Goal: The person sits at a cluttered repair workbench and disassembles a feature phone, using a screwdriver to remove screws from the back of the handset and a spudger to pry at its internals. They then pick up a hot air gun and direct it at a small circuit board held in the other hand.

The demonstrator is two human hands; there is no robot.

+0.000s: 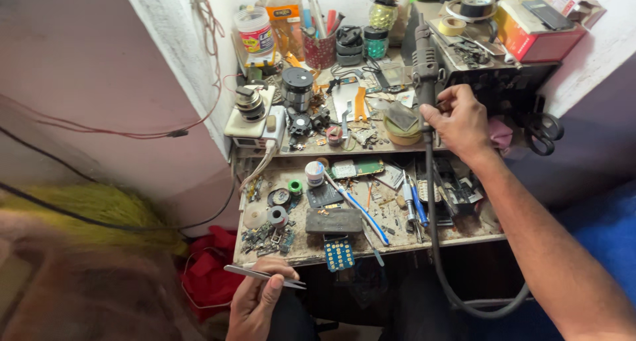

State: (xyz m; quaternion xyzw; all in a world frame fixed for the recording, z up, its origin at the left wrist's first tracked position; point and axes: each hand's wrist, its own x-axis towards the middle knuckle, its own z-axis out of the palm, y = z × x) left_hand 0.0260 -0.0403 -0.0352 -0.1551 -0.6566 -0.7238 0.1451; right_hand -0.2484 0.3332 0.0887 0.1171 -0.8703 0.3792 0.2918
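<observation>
Dusty wooden bench point(464, 231) — hands grip steel tweezers point(264, 275), black hot-air wand point(424, 69).

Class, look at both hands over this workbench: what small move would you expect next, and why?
Probably the right hand lifts the hot-air wand off its stand and brings it down to the lower shelf, since the left hand already holds tweezers ready.

Bright smooth metal tweezers point(265, 275) in my left hand point(255, 301), matt dark plastic hot-air handle point(424, 66) with smooth black rubber hose point(437, 248) in my right hand point(462, 120), rough, dusty wooden bench top point(464, 231), glossy green plastic tape roll point(295, 186)
</observation>
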